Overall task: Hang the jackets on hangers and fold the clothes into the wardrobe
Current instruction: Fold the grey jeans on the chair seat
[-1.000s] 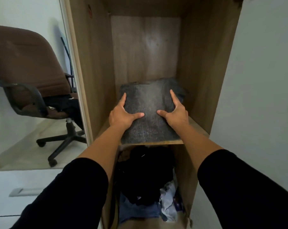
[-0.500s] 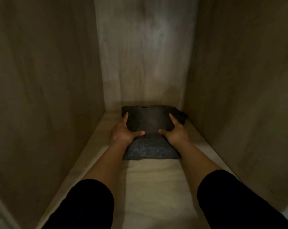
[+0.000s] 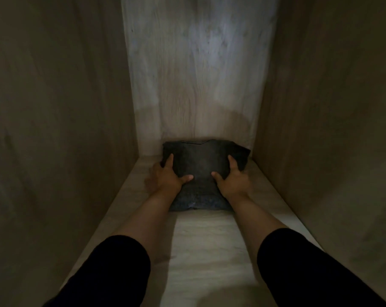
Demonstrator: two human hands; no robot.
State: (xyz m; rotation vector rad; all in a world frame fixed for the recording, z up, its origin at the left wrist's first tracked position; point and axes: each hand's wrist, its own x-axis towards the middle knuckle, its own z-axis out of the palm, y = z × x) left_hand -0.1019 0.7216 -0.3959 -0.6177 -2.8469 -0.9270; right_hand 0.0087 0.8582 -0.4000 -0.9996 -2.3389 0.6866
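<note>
1. Firmly, both hands gripped one folded dark grey garment (image 3: 198, 171) from its two sides, inside the wardrobe compartment.
2. The left hand (image 3: 165, 178) clasped the garment's left edge: its thumb lay across the top of the cloth, pointing inward, one finger ran forward along the edge, and the other fingers were hidden beside or under the fabric.
3. The right hand (image 3: 233, 179) mirrored it on the right edge, thumb on top pointing inward, one finger stretched forward, the rest tucked out of sight.
4. Neither hand was spread wide; each was closed around the cloth's side.
5. The garment lay flat on the pale wooden shelf (image 3: 209, 251), at its far end, with the back edge touching or just beside the back panel (image 3: 196, 74); which, I could not tell in the dim light.
6. Counted: two hands, two bare forearms, two black sleeves (image 3: 112, 273) pushed up the arms, one garment, one shelf.
7. Two side walls (image 3: 55, 129) of wood grain enclosed the shelf, left and right.
</note>
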